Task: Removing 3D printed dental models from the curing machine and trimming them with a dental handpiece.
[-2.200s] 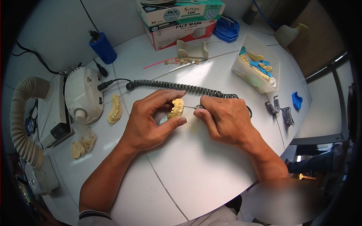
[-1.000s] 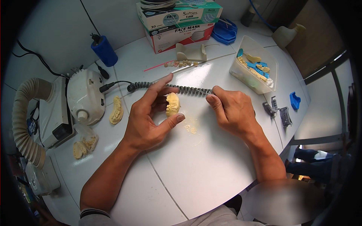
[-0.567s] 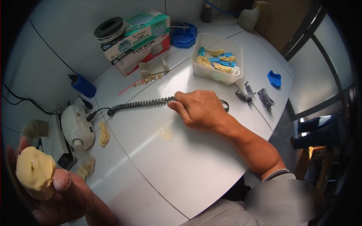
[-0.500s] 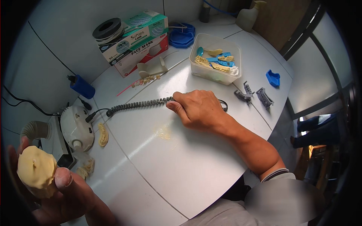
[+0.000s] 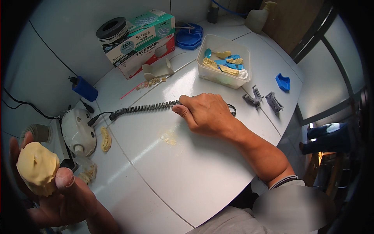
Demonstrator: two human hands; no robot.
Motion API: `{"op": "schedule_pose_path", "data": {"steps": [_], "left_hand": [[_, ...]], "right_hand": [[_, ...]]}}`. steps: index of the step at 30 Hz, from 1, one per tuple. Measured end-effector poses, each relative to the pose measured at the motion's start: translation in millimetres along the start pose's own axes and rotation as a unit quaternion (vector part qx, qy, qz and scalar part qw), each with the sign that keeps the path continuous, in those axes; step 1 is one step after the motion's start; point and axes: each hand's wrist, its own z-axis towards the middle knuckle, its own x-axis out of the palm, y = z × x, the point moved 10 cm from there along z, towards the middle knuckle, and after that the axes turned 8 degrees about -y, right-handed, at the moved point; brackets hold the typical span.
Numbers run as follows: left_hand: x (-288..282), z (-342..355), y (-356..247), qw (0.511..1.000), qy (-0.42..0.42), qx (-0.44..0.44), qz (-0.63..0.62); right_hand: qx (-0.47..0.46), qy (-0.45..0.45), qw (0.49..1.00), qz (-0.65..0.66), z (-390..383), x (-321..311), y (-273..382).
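Note:
At the lower left my left hand [image 5: 72, 195] is closed around a pale yellow plaster dental cast [image 5: 37, 165]. The cast's lumpy, rounded face is turned up, and my thumb presses its right side. My right hand [image 5: 204, 115] is closed low over the middle of the table, around what looks like a rotary handpiece. A thin metal tip [image 5: 168, 105] pokes out left past the thumb, while the fingers hide the body. A grey coiled cord [image 5: 144, 108] runs from a white control unit [image 5: 79, 132] to behind this hand, and a loop of cord shows at its right.
Yellow dust [image 5: 169, 140] lies on the white tabletop [image 5: 167, 187]. A cast piece [image 5: 105, 139] and a clear bag [image 5: 87, 169] sit by the unit. Farther back are stacked boxes [image 5: 146, 58] and a plastic tub [image 5: 224, 80] of casts. Grey frames [image 5: 274, 102] and a blue mould [image 5: 283, 82] stand right.
My left hand has risen slightly with the cast, which is tilted a little differently. The right hand has stayed practically in place.

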Motion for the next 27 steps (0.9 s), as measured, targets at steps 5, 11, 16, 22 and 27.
{"op": "schedule_pose_path", "data": {"steps": [5, 11, 16, 22, 27], "left_hand": [[1, 0, -1, 1.000, 0.009, -0.001, 0.009], [10, -5, 0, 0.999, 0.003, -0.027, -0.039], [79, -50, 22, 0.940, 0.069, -0.237, -0.233], [159, -187, 49, 0.703, 0.229, -0.519, -0.429], [170, -195, 39, 0.659, 0.314, -0.536, -0.424]], "right_hand": [[0.000, -0.004, 1.000, -0.001, -1, 0, 0], [0.000, -0.009, 1.000, 0.007, 1, -1, 3], [-0.001, -0.010, 1.000, -0.001, 0, -2, -3], [-0.005, -0.002, 1.000, -0.001, 3, -1, 4], [-0.019, 0.000, 1.000, -0.007, -2, -2, 7]]}}
